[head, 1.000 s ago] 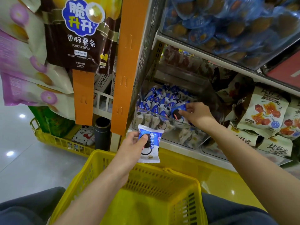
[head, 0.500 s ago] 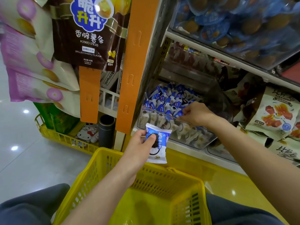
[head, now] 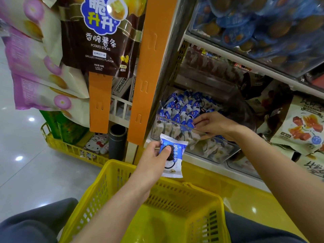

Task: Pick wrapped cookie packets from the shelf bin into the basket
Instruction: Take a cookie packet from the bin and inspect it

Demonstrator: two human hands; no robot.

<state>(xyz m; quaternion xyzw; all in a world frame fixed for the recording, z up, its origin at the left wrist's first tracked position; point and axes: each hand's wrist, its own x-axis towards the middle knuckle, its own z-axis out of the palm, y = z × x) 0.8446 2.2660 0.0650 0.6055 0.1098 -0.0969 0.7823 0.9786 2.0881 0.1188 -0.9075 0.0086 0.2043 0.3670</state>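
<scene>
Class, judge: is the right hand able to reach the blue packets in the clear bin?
Likely yes: the right hand is over the clear bin's low front wall, fingers among the blue packets.

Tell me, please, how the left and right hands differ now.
The left hand pinches one packet near the basket; the right hand reaches into the bin, touching packets there. The left sits lower and nearer; the right higher, farther in. Both are bare.
</scene>
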